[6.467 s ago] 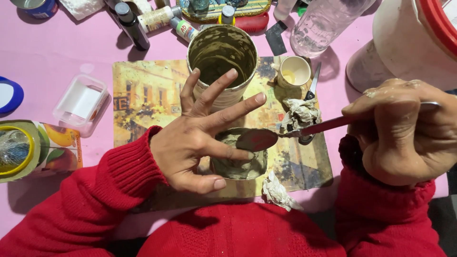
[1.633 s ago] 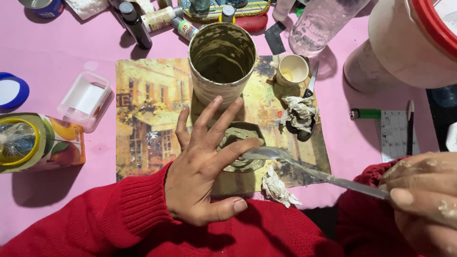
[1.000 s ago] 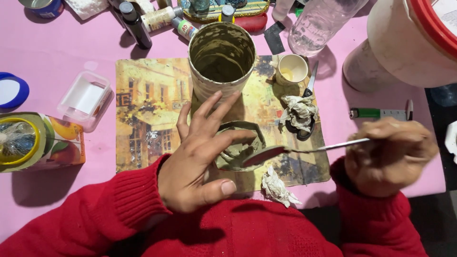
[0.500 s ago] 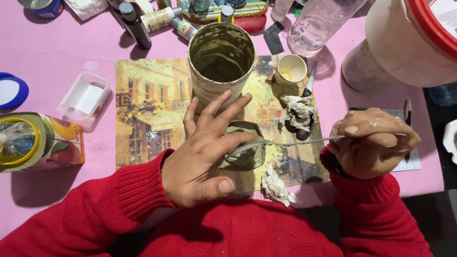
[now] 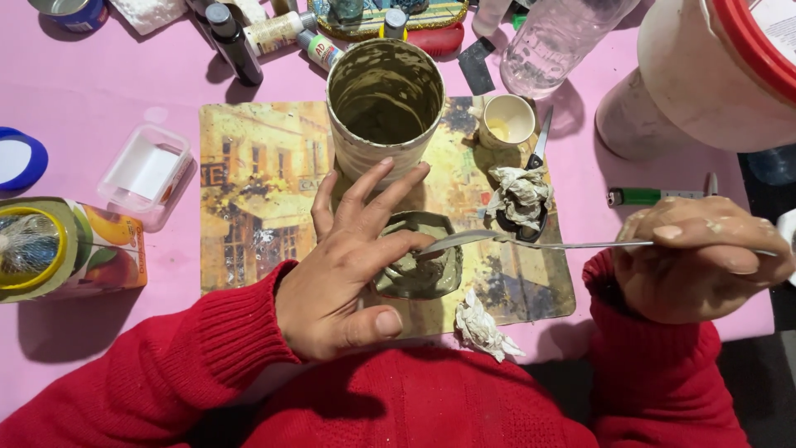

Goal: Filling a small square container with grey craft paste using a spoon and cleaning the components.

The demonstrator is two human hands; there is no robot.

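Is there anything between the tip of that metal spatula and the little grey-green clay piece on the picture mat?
Nothing visible. The thin metal spatula in the right hand already lies on the small grey-green clay piece, beside the left hand's fingers steadying it.

Shiny metal spoon (image 5: 531, 243) — matt grey clay (image 5: 419, 267)

Pink table (image 5: 75, 99) under picture mat (image 5: 249, 191)

The right hand (image 5: 701, 257) is drawing back rightward, sliding the spatula (image 5: 531, 243) tip across the grey clay (image 5: 419, 270).
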